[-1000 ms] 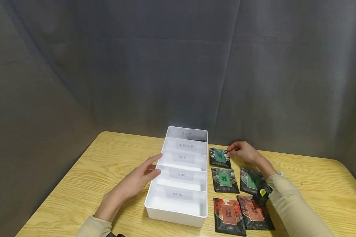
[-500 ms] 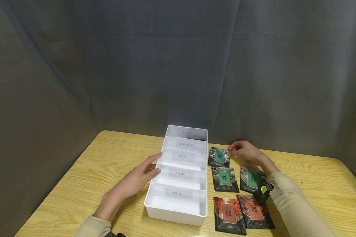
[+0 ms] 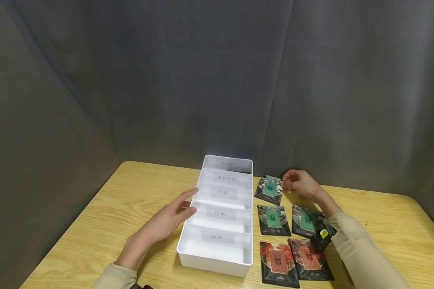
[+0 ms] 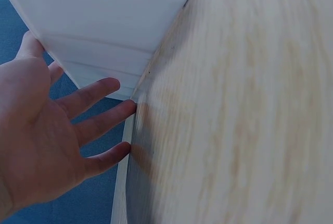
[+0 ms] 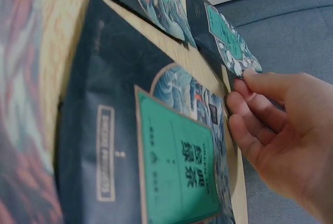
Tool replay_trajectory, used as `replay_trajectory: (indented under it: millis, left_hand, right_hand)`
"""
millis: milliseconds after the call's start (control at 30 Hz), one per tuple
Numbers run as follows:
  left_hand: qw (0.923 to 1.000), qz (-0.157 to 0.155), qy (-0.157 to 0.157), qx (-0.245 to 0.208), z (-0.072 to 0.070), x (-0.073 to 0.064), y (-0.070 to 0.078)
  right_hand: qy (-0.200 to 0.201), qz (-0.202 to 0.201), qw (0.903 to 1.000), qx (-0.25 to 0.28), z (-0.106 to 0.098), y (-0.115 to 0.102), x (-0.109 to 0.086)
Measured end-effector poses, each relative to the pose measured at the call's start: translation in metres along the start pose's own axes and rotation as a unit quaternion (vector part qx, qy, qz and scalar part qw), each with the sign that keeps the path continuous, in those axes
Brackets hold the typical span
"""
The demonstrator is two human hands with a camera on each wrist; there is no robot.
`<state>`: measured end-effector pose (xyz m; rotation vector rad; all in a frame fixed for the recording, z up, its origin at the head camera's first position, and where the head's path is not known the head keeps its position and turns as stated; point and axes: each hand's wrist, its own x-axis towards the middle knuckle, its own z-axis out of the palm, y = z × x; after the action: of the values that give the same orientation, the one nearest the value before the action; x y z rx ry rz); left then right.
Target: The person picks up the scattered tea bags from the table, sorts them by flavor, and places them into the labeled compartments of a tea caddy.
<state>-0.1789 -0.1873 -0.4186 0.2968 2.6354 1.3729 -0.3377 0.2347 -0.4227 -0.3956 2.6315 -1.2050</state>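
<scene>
A long white divided box (image 3: 217, 263) stands on the table, with a paper label in each compartment. My left hand (image 3: 166, 218) rests against its left side, thumb at the rim. In the left wrist view the fingers of this hand (image 4: 47, 125) are spread and fairly straight. At the far right of the box, my right hand (image 3: 304, 186) pinches the corner of a black tea sachet (image 3: 269, 190) with a green label and white flower print. In the right wrist view thumb and forefinger hold that sachet (image 5: 223, 37) at its edge; the other fingers are curled beneath.
Two green-labelled sachets, a left one (image 3: 274, 220) and a right one (image 3: 305, 221), lie nearer me. Closer still are two red-labelled sachets, a left one (image 3: 279, 263) and a right one (image 3: 311, 260), edges touching or overlapping. A grey curtain (image 3: 188, 80) hangs behind the wooden table (image 3: 383, 224).
The flower-print sachet has turned and its right corner has risen a little, with my right hand moving slightly up and right. My left hand has stayed at the box.
</scene>
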Motion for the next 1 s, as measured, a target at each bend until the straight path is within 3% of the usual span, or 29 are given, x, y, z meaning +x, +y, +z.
replay_trajectory:
  millis: [200,467,700,1000]
  left_hand:
    - [1.0000,0.001,-0.004,-0.005,0.004,0.004,-0.001]
    - [1.0000,0.002,-0.001,0.001,0.005,0.007,0.001]
    - [1.0000,0.000,0.002,0.006,0.005,0.007,0.000]
    - [1.0000,0.000,0.007,0.005,0.006,0.008,-0.001]
  right_hand:
    - [0.037,-0.033,0.9987,0.008,-0.005,0.001,-0.004]
    - [0.097,-0.060,0.9934,-0.011,-0.011,-0.014,-0.009]
    - [0.142,-0.095,0.9852,-0.009,-0.014,-0.030,-0.014]
    - [0.205,-0.104,0.9722,-0.046,-0.015,-0.055,-0.020]
